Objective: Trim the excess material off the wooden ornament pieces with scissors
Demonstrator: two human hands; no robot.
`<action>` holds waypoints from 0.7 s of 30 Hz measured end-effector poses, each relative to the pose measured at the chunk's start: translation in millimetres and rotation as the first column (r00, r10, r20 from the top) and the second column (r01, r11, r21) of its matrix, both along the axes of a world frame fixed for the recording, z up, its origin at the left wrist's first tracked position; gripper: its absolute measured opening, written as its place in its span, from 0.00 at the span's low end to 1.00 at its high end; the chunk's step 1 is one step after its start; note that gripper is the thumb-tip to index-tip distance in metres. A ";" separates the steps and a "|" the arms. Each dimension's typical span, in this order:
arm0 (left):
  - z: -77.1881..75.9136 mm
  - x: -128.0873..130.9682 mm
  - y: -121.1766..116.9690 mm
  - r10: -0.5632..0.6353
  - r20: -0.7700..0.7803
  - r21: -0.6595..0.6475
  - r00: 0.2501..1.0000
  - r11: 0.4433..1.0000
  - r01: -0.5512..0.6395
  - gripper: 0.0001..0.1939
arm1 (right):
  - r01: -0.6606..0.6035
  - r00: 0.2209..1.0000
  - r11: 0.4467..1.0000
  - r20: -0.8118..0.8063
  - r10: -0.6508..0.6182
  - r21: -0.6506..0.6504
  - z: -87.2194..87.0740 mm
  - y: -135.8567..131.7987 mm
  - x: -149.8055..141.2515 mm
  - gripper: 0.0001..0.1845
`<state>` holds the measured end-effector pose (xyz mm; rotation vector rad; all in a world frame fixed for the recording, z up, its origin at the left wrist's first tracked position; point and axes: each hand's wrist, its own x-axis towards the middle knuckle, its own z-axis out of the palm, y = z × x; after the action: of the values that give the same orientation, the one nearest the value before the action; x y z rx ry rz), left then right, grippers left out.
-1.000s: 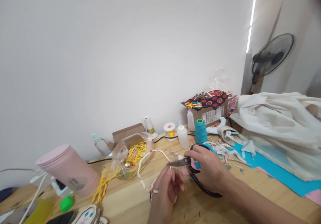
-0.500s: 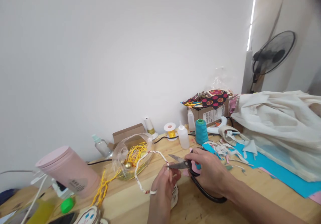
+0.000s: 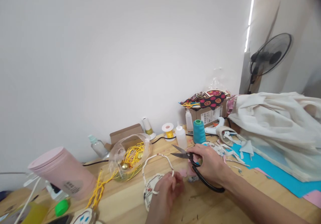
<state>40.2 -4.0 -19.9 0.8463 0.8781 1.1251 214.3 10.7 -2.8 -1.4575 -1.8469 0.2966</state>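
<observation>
My right hand (image 3: 208,163) grips black-handled scissors (image 3: 188,156), whose blades stand apart and point left, away from the strap. In my left hand (image 3: 168,188) the fingers are pinched on a white patterned fabric strap (image 3: 157,155) that arches up in a loop. Partly behind that hand is a flat, pale piece with dark line patterns (image 3: 149,188), joined to the strap at its left side as far as I can see. The left fingertips are partly hidden.
A bag of yellow cords (image 3: 134,155) lies left of the strap. A squeeze bottle (image 3: 181,137) and teal thread cone (image 3: 199,132) stand behind the scissors. Fabric scraps (image 3: 220,149) and blue sheet (image 3: 278,174) lie right; a pink tumbler (image 3: 64,174) leans left.
The scissors have drawn back from the strap at my left fingers. My left hand has lowered slightly, and the patterned piece now shows to its left instead of its right.
</observation>
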 end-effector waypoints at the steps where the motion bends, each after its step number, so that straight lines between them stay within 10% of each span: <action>1: 0.2 -3.0 2.4 0.038 -0.028 0.018 0.999 0.999 -0.038 0.10 | -0.029 1.000 1.000 0.010 0.029 0.005 -0.2 -0.5 -0.3 0.12; 9: 0.1 -5.9 3.1 -0.138 -0.087 0.159 0.987 0.976 0.151 0.13 | -0.112 0.983 0.993 0.142 0.116 -0.035 -0.5 -6.1 -5.4 0.06; 21: 0.1 0.0 2.6 -0.110 -0.016 0.141 0.994 0.984 0.111 0.16 | -0.145 0.978 0.989 0.144 0.149 -0.036 0.3 -7.5 -9.8 0.05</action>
<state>40.2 -1.4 -19.8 1.0055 0.7546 1.0965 204.5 3.3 -2.4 -1.3940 -2.0815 0.2923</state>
